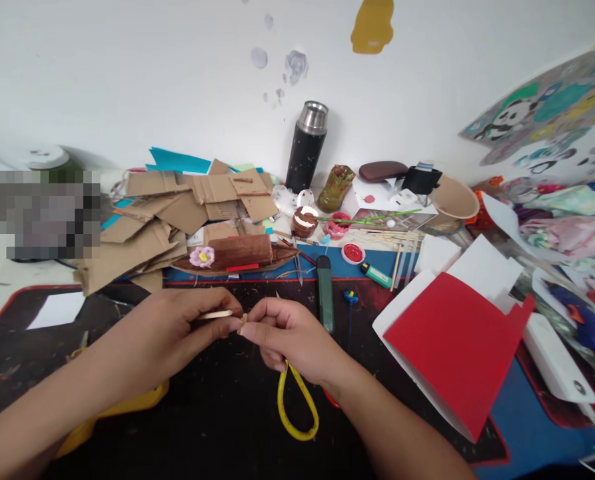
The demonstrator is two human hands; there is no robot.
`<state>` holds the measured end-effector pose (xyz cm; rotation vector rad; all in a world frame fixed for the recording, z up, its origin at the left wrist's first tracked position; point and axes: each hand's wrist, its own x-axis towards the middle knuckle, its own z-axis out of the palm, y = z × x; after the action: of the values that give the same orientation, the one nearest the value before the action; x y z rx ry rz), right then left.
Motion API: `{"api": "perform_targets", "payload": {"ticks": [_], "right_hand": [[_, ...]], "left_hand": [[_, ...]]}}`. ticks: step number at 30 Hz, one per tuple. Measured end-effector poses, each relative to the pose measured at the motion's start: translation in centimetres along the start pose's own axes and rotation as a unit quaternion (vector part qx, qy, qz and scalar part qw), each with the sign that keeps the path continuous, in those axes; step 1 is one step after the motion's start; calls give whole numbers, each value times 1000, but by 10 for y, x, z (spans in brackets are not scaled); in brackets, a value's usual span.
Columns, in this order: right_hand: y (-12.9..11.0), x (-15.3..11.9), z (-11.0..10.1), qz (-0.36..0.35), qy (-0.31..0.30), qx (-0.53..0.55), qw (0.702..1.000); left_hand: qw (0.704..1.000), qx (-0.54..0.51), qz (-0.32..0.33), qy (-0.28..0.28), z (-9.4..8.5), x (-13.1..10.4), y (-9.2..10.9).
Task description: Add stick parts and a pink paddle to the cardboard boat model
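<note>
My left hand is closed in a pinch around a thin pale wooden stick, held nearly level above the black mat. Its fingertips meet those of my right hand, which pinches a small tan piece, perhaps cardboard, at the stick's end. Below my right palm a yellow loop handle shows, with a bit of red beside it; it looks like scissors, mostly hidden by the hand. Just beyond my hands lies a brown cardboard boat with a pink flower on it. Under my left forearm is a yellow tool, partly covered.
Cardboard scraps are piled at the back left. A black thermos stands against the wall. A dark green cutter, red paint lid and teal lighter lie ahead. Red corrugated sheet covers the right side.
</note>
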<state>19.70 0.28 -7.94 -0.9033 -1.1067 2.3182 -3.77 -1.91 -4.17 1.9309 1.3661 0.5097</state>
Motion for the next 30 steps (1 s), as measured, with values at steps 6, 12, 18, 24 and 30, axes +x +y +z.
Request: {"api": "perform_targets", "payload": {"ticks": [6, 12, 18, 24, 30], "right_hand": [[1, 1, 0, 6, 3, -5, 1000], [1, -1, 2, 5, -14, 7, 1000], [-1, 0, 2, -4, 2, 11, 1000], [-1, 0, 2, -2, -2, 9, 1000], [0, 0, 1, -3, -8, 4, 1000]], "left_hand": [[1000, 11, 15, 3, 0, -1, 6], [996, 60, -2, 60, 0, 0, 2], [987, 150, -10, 48, 2, 0, -16], [997, 61, 4, 40, -1, -2, -14], [998, -57, 13, 1, 1, -3, -2]]}}
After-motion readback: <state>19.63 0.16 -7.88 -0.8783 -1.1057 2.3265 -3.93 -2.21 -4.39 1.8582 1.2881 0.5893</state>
